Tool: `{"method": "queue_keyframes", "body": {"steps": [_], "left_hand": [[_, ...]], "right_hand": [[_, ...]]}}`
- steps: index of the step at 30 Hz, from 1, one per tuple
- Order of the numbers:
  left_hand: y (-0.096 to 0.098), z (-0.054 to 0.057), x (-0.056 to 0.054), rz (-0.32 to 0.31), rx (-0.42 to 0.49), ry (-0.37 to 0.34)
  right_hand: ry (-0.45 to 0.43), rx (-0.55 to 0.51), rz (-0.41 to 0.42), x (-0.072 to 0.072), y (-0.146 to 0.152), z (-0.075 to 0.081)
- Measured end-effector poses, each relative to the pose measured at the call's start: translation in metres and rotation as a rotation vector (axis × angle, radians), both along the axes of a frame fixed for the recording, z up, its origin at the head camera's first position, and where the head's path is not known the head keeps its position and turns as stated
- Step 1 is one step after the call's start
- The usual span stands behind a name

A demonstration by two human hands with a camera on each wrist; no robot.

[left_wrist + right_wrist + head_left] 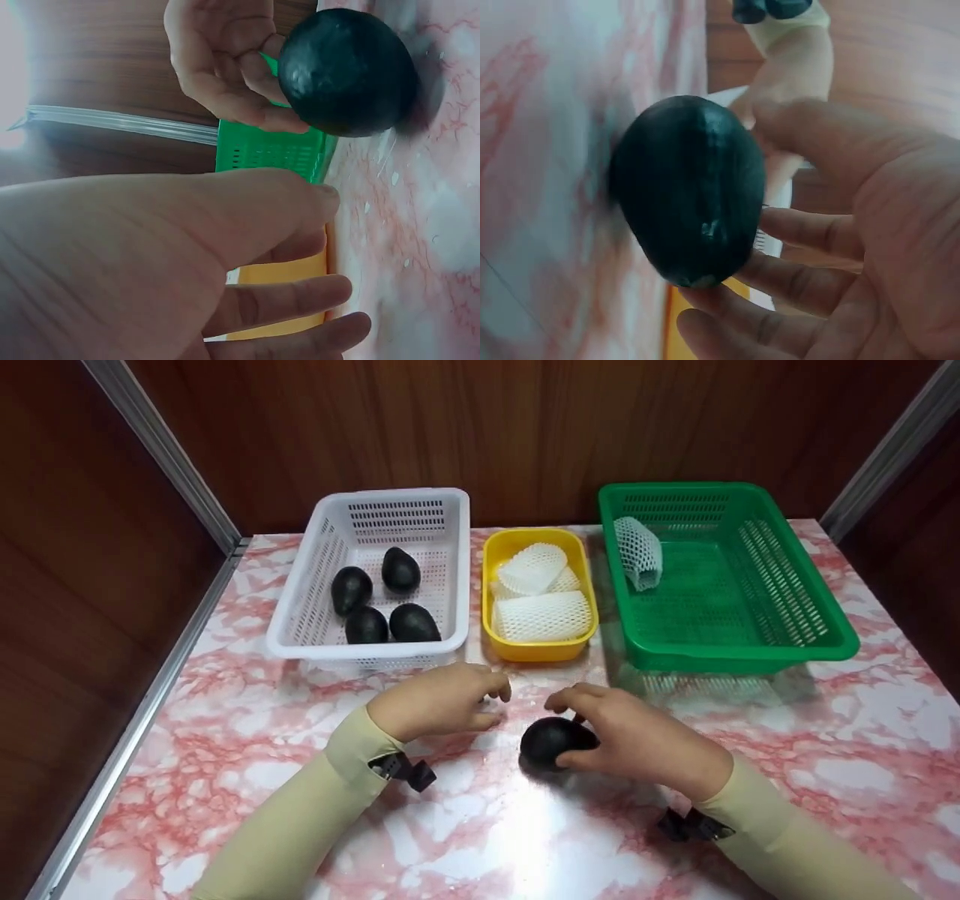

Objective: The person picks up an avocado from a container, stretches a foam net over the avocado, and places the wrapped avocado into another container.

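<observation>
A dark, smooth avocado (551, 744) lies on its side on the marbled table in front of the yellow basket. My right hand (637, 739) holds it loosely, thumb on its near side and bent fingers around its far side. The right wrist view shows the fingertips against the edge of the avocado (690, 191). To the left, my left hand (442, 701) hovers over the table with nothing in it, thumb and fingers apart and loosely bent, pointing toward the avocado. In the left wrist view, the left hand (247, 255) is apart from the fruit.
A white basket (281, 637) at the back left contains several avocados. White foam net sleeves (544, 616) lie in the yellow basket (540, 651) in the middle. On the right, a green basket (739, 649) has one net-covered item (639, 551) at its left wall. Wooden panels (525, 435) enclose the table.
</observation>
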State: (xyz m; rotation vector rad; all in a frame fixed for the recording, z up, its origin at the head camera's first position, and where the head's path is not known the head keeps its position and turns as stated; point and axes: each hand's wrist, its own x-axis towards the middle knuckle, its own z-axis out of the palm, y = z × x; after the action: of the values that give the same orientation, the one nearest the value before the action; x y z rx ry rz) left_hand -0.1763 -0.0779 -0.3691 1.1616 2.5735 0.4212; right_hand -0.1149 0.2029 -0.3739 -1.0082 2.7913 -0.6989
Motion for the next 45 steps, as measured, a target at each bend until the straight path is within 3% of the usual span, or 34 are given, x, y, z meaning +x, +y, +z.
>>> {"method": "queue_keyframes", "body": {"steps": [7,15,21,25,30,33,36,40,45], "left_hand": [[0.0,0.0,-0.001,-0.031,0.033,0.009],[0.004,0.005,0.0,0.006,0.055,0.006],[0.017,0.026,-0.002,0.025,0.161,0.078],[0.034,0.052,-0.01,0.117,0.228,0.113],[0.057,0.088,-0.035,0.267,0.241,0.131],[0.061,0.107,-0.058,0.366,0.211,0.12],[0.071,0.118,-0.084,0.428,0.145,0.085],[0.09,0.119,-0.116,0.459,0.053,0.048],[0.096,0.105,-0.141,0.524,-0.072,0.009]], "right_hand": [[0.053,-0.014,0.042,-0.002,0.0,-0.005],[0.023,-0.003,0.041,-0.003,0.001,-0.003],[-0.005,0.003,0.03,-0.003,0.003,-0.002],[-0.014,0.013,0.026,-0.002,0.004,-0.001],[-0.014,0.008,0.031,-0.002,0.003,-0.002],[-0.003,0.005,0.055,-0.006,-0.002,-0.002],[-0.01,0.001,0.057,-0.007,-0.002,-0.002],[-0.039,-0.005,0.03,-0.005,0.002,-0.004],[-0.053,0.002,0.027,-0.008,0.002,-0.002]]}}
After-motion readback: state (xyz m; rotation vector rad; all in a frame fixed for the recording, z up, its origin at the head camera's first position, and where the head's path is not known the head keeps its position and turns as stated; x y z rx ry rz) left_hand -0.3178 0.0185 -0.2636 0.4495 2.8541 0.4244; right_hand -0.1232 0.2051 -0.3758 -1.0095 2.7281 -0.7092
